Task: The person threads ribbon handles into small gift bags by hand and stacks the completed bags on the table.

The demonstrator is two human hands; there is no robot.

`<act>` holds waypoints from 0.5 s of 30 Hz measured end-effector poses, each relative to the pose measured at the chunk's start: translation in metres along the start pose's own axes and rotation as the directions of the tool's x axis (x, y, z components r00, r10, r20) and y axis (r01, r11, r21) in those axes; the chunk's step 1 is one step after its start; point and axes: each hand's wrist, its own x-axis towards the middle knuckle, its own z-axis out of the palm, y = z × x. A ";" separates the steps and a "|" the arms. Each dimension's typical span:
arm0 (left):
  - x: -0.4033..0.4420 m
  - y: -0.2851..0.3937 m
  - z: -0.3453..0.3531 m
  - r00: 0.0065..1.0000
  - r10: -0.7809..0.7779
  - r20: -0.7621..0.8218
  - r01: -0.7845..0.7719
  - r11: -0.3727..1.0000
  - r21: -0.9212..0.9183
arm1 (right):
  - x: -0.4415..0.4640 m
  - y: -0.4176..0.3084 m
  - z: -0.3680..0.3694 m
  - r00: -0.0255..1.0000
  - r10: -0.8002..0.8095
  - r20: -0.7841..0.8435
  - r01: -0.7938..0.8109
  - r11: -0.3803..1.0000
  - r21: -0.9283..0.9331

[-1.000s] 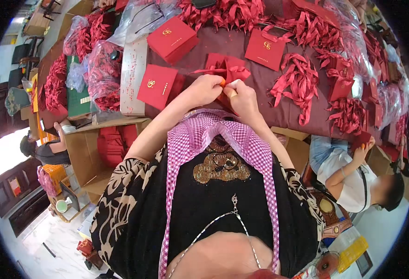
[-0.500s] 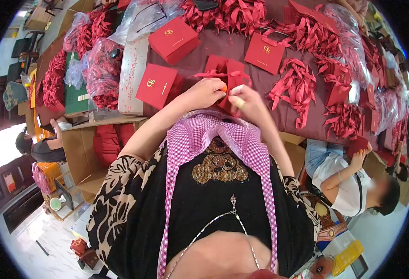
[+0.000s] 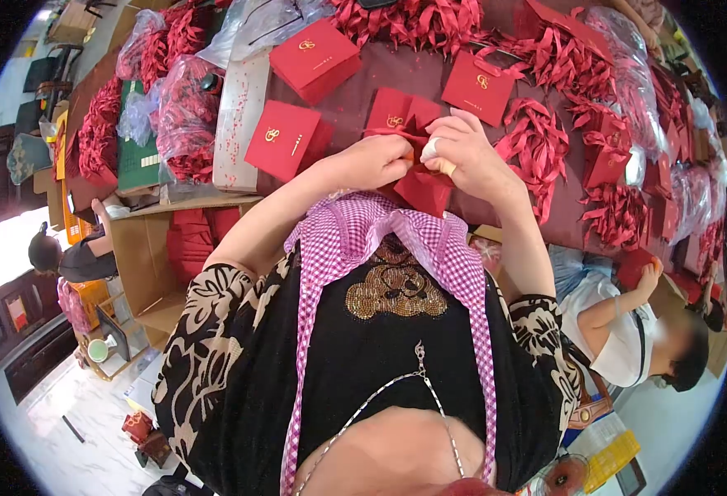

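A red paper gift bag (image 3: 420, 190) with a gold logo stands at the table edge in front of my apron, partly hidden by my hands. Red ribbon (image 3: 390, 132) runs across its top. On the bag's left side, my left hand (image 3: 376, 161) is closed in a pinch at the ribbon, an orange cover showing on a fingertip. My right hand (image 3: 467, 155) pinches at the ribbon from the other side, with white and yellowish wraps on its fingers. The pinched ribbon ends are mostly hidden by the fingers.
Stacked red bags (image 3: 315, 59), another bag stack (image 3: 282, 140) and a single bag (image 3: 477, 88) lie around. Ribbon bundles (image 3: 533, 153) are heaped to the right. A cardboard box (image 3: 150, 273) stands lower left. A co-worker (image 3: 615, 318) sits at right holding something red.
My right hand has moved up and right, its fingers now bunched over the bag top. My left hand stays nearly in place. The bag's lower front shows more.
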 end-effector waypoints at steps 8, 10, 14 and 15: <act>-0.008 -0.025 -0.074 0.802 -0.559 -0.209 0.400 0.763 -0.508 | -0.013 0.007 -0.026 0.996 0.082 0.022 -0.084 0.990 0.114; -0.004 -0.024 -0.063 0.813 -0.507 -0.287 0.311 0.794 -0.523 | -0.012 0.012 -0.026 0.988 0.141 -0.056 -0.135 0.985 0.109; -0.013 -0.028 -0.039 0.759 -0.608 -0.233 0.302 0.646 -0.701 | -0.005 0.016 -0.014 0.931 0.189 -0.312 -0.179 0.982 0.061; -0.014 -0.019 -0.037 0.759 -0.633 -0.157 0.395 0.637 -0.662 | -0.003 0.016 -0.012 0.931 0.187 -0.312 -0.178 0.982 0.058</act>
